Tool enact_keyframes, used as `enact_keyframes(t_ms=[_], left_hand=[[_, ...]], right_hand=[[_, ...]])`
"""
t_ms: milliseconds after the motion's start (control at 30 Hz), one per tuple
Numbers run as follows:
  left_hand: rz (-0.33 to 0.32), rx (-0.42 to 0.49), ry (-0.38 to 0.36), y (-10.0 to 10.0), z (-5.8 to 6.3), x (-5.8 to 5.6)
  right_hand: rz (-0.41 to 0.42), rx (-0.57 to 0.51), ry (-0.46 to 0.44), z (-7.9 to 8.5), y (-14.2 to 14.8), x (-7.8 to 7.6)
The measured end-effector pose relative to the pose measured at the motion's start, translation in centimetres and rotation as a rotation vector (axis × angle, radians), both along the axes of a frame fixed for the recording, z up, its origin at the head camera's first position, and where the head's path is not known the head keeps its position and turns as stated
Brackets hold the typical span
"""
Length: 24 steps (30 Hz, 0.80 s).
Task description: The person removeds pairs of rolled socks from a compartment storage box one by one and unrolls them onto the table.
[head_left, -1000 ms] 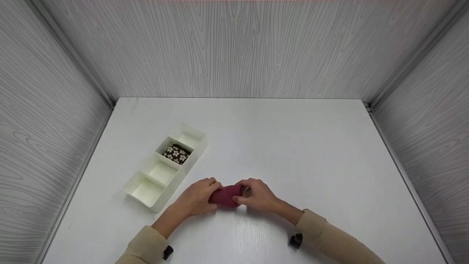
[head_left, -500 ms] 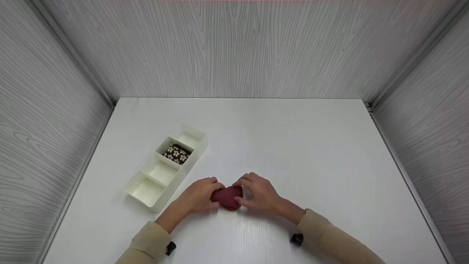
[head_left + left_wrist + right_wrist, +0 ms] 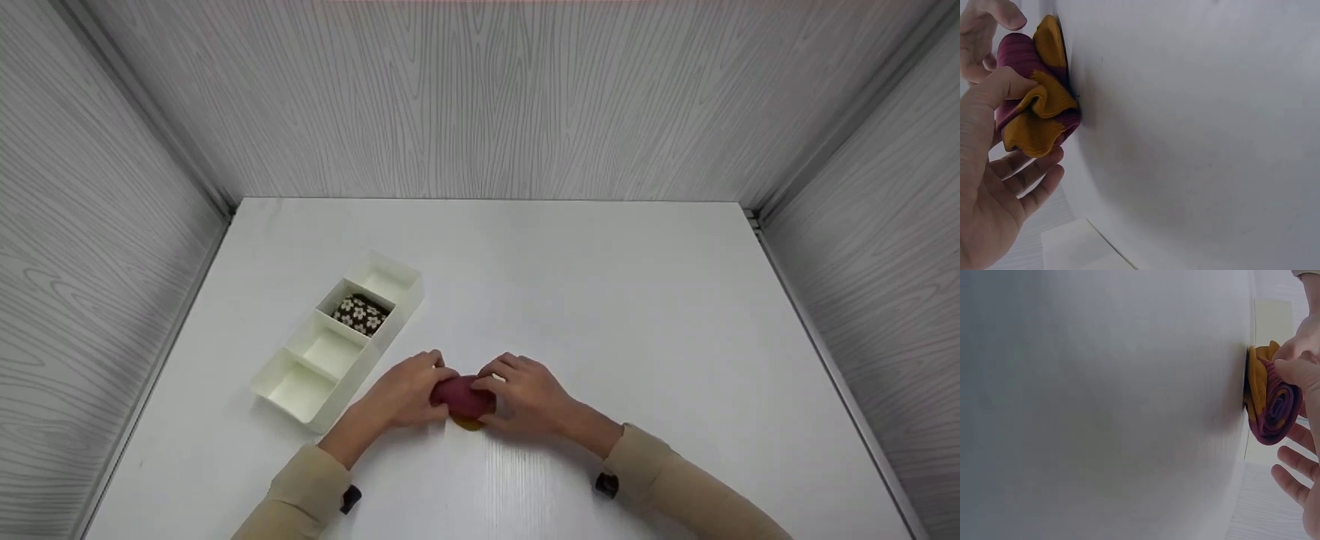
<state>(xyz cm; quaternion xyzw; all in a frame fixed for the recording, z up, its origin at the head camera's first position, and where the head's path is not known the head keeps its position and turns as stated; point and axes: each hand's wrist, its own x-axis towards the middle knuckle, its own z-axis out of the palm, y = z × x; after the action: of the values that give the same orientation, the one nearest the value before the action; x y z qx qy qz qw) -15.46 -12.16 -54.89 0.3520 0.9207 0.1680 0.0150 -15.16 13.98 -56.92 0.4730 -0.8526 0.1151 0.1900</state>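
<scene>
A maroon sock (image 3: 461, 396) with mustard parts lies rolled up on the table between the two hands. In the left wrist view its ribbed mustard cuff (image 3: 1036, 129) is bunched, and my left hand (image 3: 405, 391) grips that end, thumb on the cuff and fingers on the opposite side. My right hand (image 3: 531, 394) holds the other end between thumb and fingers. Spiral layers of the roll (image 3: 1278, 408) show there in the right wrist view. A flat mustard piece sticks out under the roll, against the tabletop.
To the left stands a white divided box (image 3: 360, 371), set at a slant. One of its compartments holds a folded dark cloth with pale flowers (image 3: 362, 314). Grey wood-grain panels (image 3: 480, 97) enclose the table at the back and sides.
The sock roll has turned between the hands, and a mustard part now shows at its near side. My right thumb has shifted up onto the roll. The box has stayed put.
</scene>
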Motion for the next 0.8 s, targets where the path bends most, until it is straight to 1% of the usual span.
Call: enact_keyframes(t_ms=[100, 267, 333, 467, 633, 800], left_hand=[[0.014, 0.012, 0.005, -0.1, -0.2, 0.2], [0.035, 0.036, 0.046, -0.4, -0.3, 0.7], [0.037, 0.050, 0.082, -0.6, -0.3, 0.9], [0.037, 0.064, 0.175, -0.7, -0.2, 1.2], [0.039, 0.037, 0.280, -0.7, -0.4, 1.4], [0.055, 0.013, 0.348, -0.7, -0.7, 1.5]], right_hand=[[-0.020, 0.021, 0.020, 0.2, -0.1, -0.2], [-0.063, 0.060, -0.004, 0.1, -0.2, -0.6], [-0.078, 0.070, -0.019, 0.0, -0.2, -0.8], [-0.090, 0.054, -0.050, -0.1, -0.3, -1.2], [-0.099, 0.024, -0.127, 0.0, -0.4, -1.8], [-0.109, 0.012, -0.194, 0.0, -0.5, -2.5]])
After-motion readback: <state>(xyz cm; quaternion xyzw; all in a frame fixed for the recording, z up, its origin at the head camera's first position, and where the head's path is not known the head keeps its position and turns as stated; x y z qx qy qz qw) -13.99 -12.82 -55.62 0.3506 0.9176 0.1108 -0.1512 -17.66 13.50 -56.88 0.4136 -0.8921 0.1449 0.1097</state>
